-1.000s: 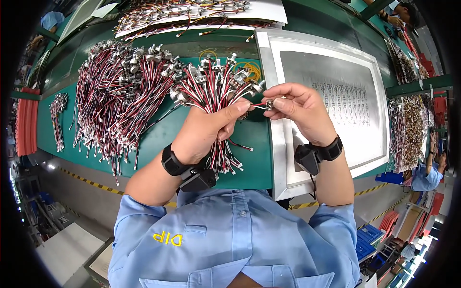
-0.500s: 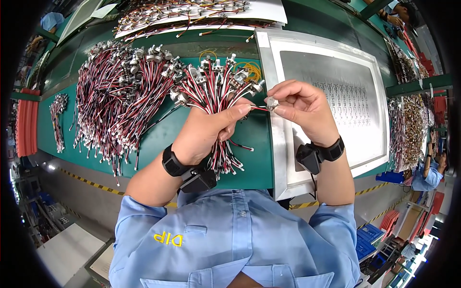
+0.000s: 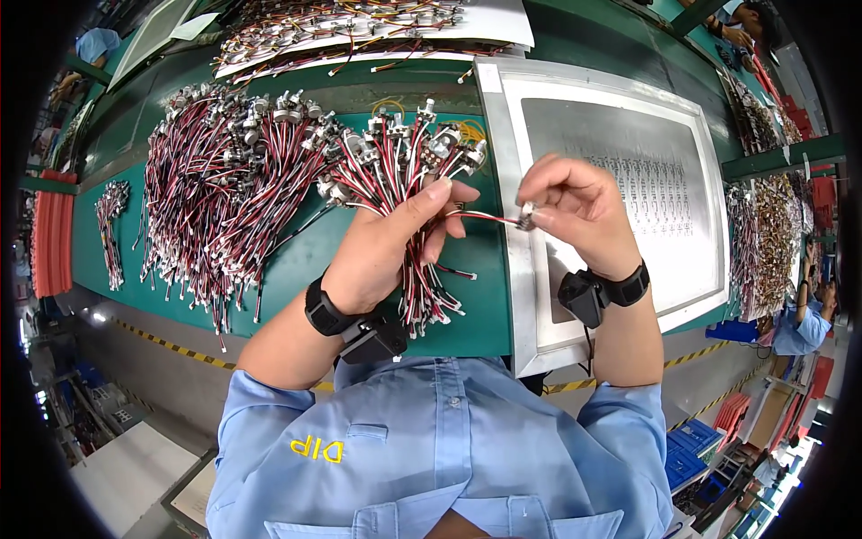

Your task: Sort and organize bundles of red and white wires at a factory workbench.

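My left hand (image 3: 386,238) is closed round a thick bundle of wired potentiometers (image 3: 388,180). Their metal bodies and shafts fan out above my fingers, and the red, black and white wires hang below, ending in small white connectors (image 3: 431,316). To the right, my right hand (image 3: 584,211) pinches one single potentiometer (image 3: 525,217) between thumb and fingertips. Its red and white wires stretch back leftward to my left hand. On the left lies a big heap of similar wired potentiometers (image 3: 211,193) on the green mat (image 3: 287,301).
A metal-framed panel (image 3: 496,117) with a printed pattern lies at the right, under my right hand. Behind are a white board (image 3: 503,22) of wired parts and a yellow wire coil (image 3: 473,133). A small wire bundle (image 3: 111,234) lies far left. Other people work at the edges.
My right hand has moved slightly right and down with the single potentiometer, which has turned in the fingers. More of its wire now shows between the hands. The left thumb has lifted slightly.
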The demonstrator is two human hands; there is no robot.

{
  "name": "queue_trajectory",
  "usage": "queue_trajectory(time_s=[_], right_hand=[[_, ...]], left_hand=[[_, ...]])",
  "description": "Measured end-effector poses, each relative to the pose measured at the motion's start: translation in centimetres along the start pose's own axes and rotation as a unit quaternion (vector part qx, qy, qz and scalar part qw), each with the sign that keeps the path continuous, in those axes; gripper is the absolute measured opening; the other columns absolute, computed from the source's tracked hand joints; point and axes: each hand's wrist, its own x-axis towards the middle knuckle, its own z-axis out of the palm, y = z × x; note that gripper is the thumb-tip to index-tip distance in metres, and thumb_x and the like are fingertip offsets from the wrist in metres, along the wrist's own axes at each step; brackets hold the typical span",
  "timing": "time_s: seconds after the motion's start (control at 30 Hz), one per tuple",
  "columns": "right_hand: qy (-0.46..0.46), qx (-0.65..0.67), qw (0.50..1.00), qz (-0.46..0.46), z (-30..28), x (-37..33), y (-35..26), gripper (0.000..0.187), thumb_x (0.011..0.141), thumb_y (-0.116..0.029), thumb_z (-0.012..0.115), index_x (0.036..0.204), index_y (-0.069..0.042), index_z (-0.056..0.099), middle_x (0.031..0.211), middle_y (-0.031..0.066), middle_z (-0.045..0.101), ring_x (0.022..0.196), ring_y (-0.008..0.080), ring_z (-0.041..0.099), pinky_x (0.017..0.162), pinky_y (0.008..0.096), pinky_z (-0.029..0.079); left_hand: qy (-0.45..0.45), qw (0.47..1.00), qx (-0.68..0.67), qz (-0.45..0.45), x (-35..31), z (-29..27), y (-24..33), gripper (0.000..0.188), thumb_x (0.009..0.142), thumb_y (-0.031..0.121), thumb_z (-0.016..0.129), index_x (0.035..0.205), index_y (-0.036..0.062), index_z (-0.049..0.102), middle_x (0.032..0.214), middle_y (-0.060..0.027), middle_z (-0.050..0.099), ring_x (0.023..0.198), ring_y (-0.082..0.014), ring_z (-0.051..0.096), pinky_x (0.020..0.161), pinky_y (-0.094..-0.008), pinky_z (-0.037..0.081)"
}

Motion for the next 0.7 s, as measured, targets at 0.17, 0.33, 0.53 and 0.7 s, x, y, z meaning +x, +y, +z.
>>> queue_trajectory(time_s=[0.17, 0.33, 0.53, 0.7], right_hand=[[-0.177, -0.068, 0.979, 0.073, -1.3, -0.6, -0.9, 0.016, 0.077, 0.001, 0.066, 0.091, 0.001, 0.058, 0.087, 0.0031, 0.061, 0.073, 0.0093, 0.06, 0.068, 0.0209, 0.049], [-0.198, -0.245, 0.946, 0.08, -2.6, -0.2, -1.2, 0.015, 0.075, -0.001, 0.066, 0.089, 0.0, 0.06, 0.088, 0.0037, 0.06, 0.071, 0.0105, 0.058, 0.069, 0.0223, 0.047], [0.047, -0.117, 0.992, 0.005, 0.3, 0.4, 0.1, 0.017, 0.077, -0.002, 0.065, 0.093, 0.001, 0.06, 0.092, 0.0051, 0.061, 0.078, 0.0116, 0.058, 0.074, 0.024, 0.047], [0.019, -0.188, 0.981, -0.048, 0.4, 0.2, 0.7, 0.021, 0.079, 0.002, 0.064, 0.098, 0.002, 0.058, 0.098, 0.0075, 0.061, 0.089, 0.0141, 0.06, 0.079, 0.0263, 0.048]], left_hand=[[0.02, 0.999, 0.023, 0.027, 0.3, 0.3, -0.6, 0.03, 0.094, 0.023, 0.049, 0.104, -0.0029, 0.059, 0.073, -0.0024, 0.056, 0.054, -0.0078, 0.045, 0.046, -0.02, 0.034], [-0.058, 0.998, 0.021, -0.029, -0.1, -0.1, 0.1, 0.031, 0.092, 0.027, 0.054, 0.104, -0.0002, 0.062, 0.07, 0.0004, 0.057, 0.055, -0.0038, 0.047, 0.048, -0.0179, 0.038], [-0.087, 0.987, 0.124, -0.053, -0.7, 0.7, 0.5, 0.027, 0.091, 0.022, 0.056, 0.107, 0.001, 0.061, 0.067, 0.0011, 0.056, 0.053, -0.0022, 0.047, 0.044, -0.016, 0.037], [-0.07, 0.987, 0.139, -0.047, -0.7, 1.0, 0.2, 0.025, 0.091, 0.02, 0.056, 0.107, 0.0023, 0.062, 0.07, 0.0003, 0.059, 0.051, -0.0023, 0.046, 0.044, -0.0162, 0.038]])
